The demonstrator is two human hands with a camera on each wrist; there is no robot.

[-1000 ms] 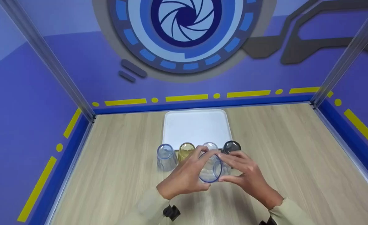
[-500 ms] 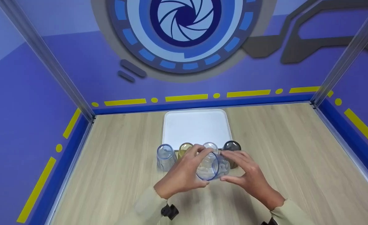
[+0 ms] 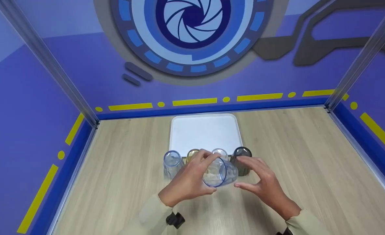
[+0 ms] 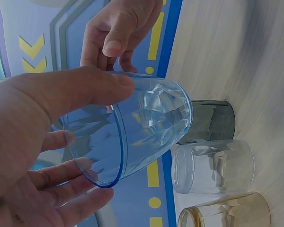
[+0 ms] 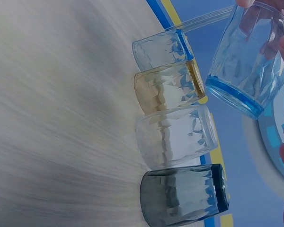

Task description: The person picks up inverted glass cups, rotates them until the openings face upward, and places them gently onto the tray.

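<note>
- The worktop (image 3: 123,156) reaches the left wall (image 3: 32,130).
- Your left grip (image 3: 189,179) is clamped on the tilted glass (image 3: 224,173): see-through, faceted, blue-rimmed, held above the worktop.
- Your right grip (image 3: 266,179) is parted, just beside the glass's base.
- Worktop runs on to the right wall (image 3: 378,88).

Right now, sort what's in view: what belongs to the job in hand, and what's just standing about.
In the job:
held blue glass, gripped by the left hand
right hand, open near its base

Untouched now, so perhaps just standing about:
standing blue glass
amber glass
clear glass
dark glass, all four upside down
white tray behind them
</note>
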